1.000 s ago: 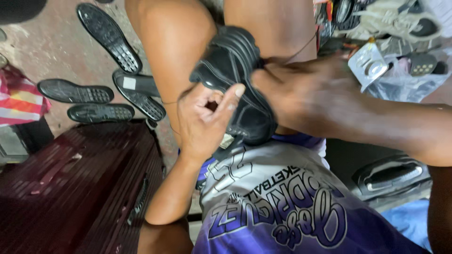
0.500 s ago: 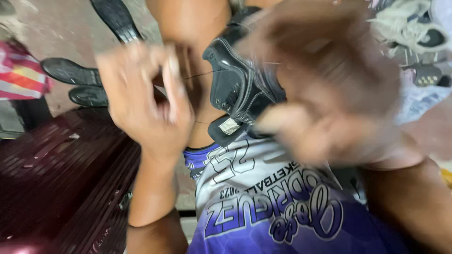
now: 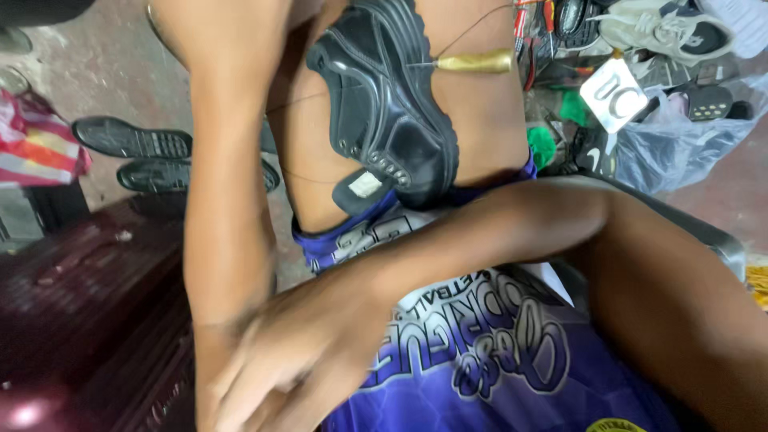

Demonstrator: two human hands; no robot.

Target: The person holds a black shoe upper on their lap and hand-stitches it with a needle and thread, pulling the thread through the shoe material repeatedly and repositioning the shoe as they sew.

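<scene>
A black shoe (image 3: 384, 104) is clamped sole-out between my bare thighs at the top centre. An awl with a brass-coloured handle (image 3: 474, 62) sticks into its sole edge, with no hand on it. Thin threads (image 3: 292, 100) run from the shoe leftward to my left forearm (image 3: 224, 200), which rises to the top edge; the hand itself is out of frame. My right arm crosses my purple printed shorts (image 3: 480, 352), and my right hand (image 3: 280, 376) is blurred at the lower left against my left elbow. Whether it grips thread cannot be made out.
Two loose black soles (image 3: 136, 140) lie on the concrete floor at left, near a striped cloth (image 3: 40, 148). A dark red case (image 3: 88, 320) fills the lower left. Shoes (image 3: 664, 32), tools and a plastic bag (image 3: 688, 136) are piled at the upper right.
Both hands have left the shoe: the left arm swung up out of frame, the right swept down to the lower left. The awl now stands alone in the shoe.
</scene>
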